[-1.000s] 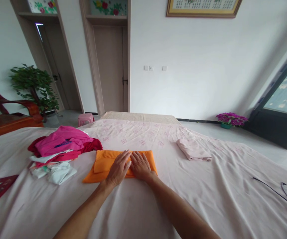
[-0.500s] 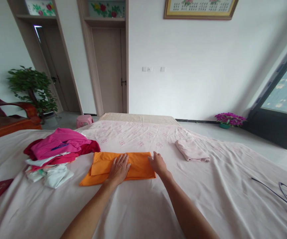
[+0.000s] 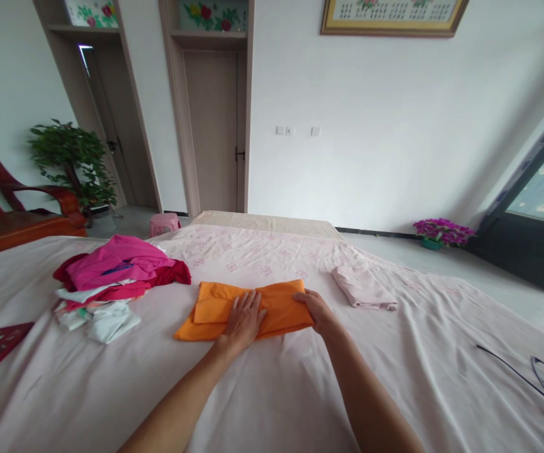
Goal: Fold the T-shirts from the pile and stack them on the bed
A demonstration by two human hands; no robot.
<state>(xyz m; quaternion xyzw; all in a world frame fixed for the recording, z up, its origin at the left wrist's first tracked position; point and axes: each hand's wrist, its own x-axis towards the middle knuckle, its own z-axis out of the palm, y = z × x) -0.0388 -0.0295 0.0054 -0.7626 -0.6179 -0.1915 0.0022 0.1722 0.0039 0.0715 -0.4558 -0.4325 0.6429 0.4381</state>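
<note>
Since the prior frame, R hand (image 3: pixel 320 311) is closing on the R end of the orange cloth (image 3: pixel 281 308), w/ the cloth sliding a bit to the R. It's lying folded on the sheet (image 3: pixel 262 396), betw. clothes pile (image 3: pixel 121 264) & folded pink cloth (image 3: pixel 364 288). R grip is pinching the edge, thumb on top; L hand (image 3: pixel 243 324) is pressing palm-down, fingers extended, gripping nothing. Step looks like edge-handling; next move is prob. needing a steady L palm & aligned layers. Both forearms are angling inward.
</note>
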